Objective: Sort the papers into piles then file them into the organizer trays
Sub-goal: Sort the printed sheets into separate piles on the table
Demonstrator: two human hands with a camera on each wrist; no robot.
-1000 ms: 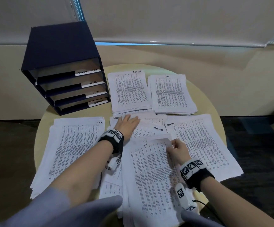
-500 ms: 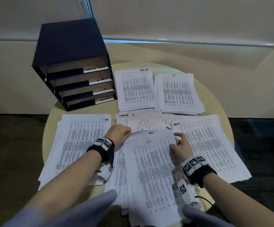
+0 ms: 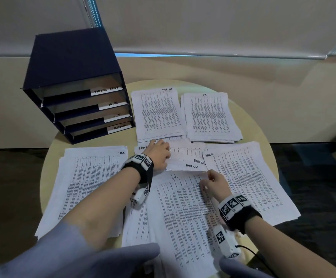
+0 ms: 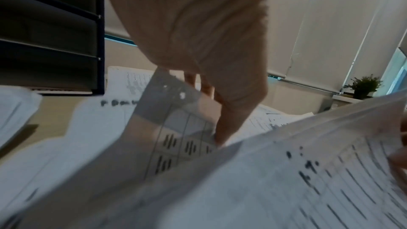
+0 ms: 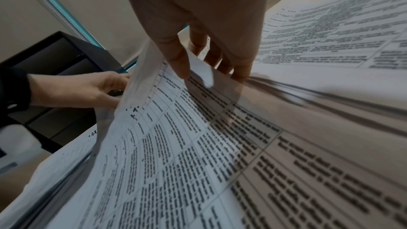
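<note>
Sorting part done: four piles laid round unsorted centre stack (image 3: pixel 183 207). Organizer (image 3: pixel 78 101), upper left, trays unfilled. Top sheet corner pinched by right hand (image 3: pixel 215 183); underlying sheet gripped by left hand (image 3: pixel 159 155).

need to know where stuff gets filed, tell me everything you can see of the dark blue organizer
The dark blue organizer is a boxy, stiff-looking unit standing at the far left of the round table, slightly turned. Four stacked trays open forward, each with a white handwritten tab: TASK LIST, H.R., I.T., ADMIN from top down. The trays look empty as far as visible. No hand touches it.
</note>
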